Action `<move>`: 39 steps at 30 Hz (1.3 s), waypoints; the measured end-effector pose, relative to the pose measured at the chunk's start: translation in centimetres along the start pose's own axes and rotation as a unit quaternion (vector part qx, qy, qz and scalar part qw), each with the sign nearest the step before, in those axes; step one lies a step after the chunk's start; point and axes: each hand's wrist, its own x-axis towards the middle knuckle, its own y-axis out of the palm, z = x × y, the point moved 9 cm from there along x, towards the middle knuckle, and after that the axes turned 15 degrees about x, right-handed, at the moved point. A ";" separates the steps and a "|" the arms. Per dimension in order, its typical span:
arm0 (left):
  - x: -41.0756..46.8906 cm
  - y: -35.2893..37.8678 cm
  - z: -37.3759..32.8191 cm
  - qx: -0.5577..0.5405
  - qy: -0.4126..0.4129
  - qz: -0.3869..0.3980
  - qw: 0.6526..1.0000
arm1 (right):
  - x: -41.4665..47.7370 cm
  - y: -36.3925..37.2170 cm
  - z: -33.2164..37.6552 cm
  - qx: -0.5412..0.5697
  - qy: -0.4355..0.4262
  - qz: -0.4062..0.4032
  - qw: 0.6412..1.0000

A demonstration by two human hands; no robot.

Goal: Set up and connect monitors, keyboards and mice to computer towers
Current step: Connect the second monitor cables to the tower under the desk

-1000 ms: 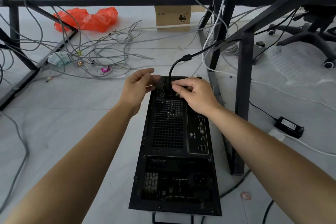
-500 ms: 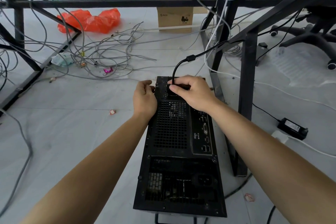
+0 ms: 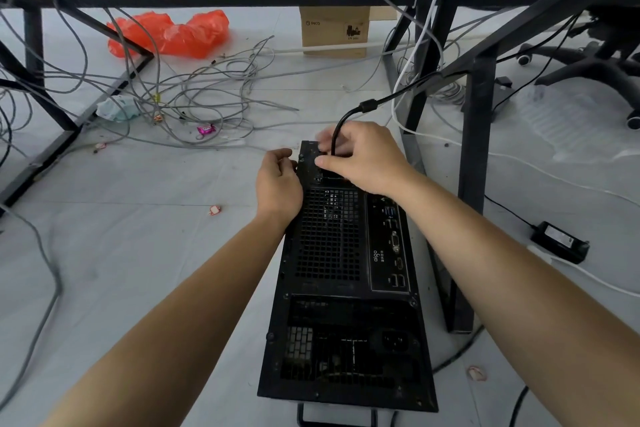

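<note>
The pale floor (image 3: 121, 236) carries everything here. A black metal frame (image 3: 474, 184) stands over it, one leg just to the right of the computer tower (image 3: 329, 236). The tower lies on the floor with its rear panel facing up, and white lettering on its port plate reads "aigo". An office chair (image 3: 595, 55) sits at the far right. Near the back stands a cardboard box (image 3: 334, 21) printed "PICO", its smaller label too small to read. An orange plastic bag (image 3: 173, 33) lies left of it, beyond a tangle of grey cables (image 3: 207, 104). The left hand (image 3: 278, 184) curls its grip round the tower's left edge. The right hand (image 3: 367, 156) pinches the end of a black cable (image 3: 341, 121) against the panel's far end. A power adapter (image 3: 559, 242) lies to the right, its label unreadable.
</note>
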 end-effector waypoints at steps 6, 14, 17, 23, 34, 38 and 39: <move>0.1 0.0 0.0 0.004 0.002 0.004 1.000 | 0.2 -0.2 0.1 0.040 0.006 0.036 0.999; 0.2 0.0 0.3 0.003 -0.004 0.003 1.000 | -0.5 0.2 1.1 -0.027 -0.048 -0.056 0.997; 0.1 0.0 0.2 0.003 -0.003 0.003 1.000 | -0.1 0.2 0.3 0.033 -0.015 0.005 0.999; 0.1 0.0 0.1 0.002 -0.005 0.012 1.000 | 0.1 0.2 0.3 0.009 -0.011 0.004 1.000; 0.3 0.2 0.3 -0.013 -0.011 0.008 1.000 | 0.2 0.0 -0.2 0.042 0.011 0.036 0.998; 0.3 0.2 0.4 -0.010 -0.013 0.010 1.000 | -0.4 0.2 0.6 -0.020 -0.024 -0.082 0.996; 0.3 0.3 0.5 -0.014 -0.015 0.010 1.000 | -0.5 0.2 0.7 -0.027 -0.031 -0.085 0.995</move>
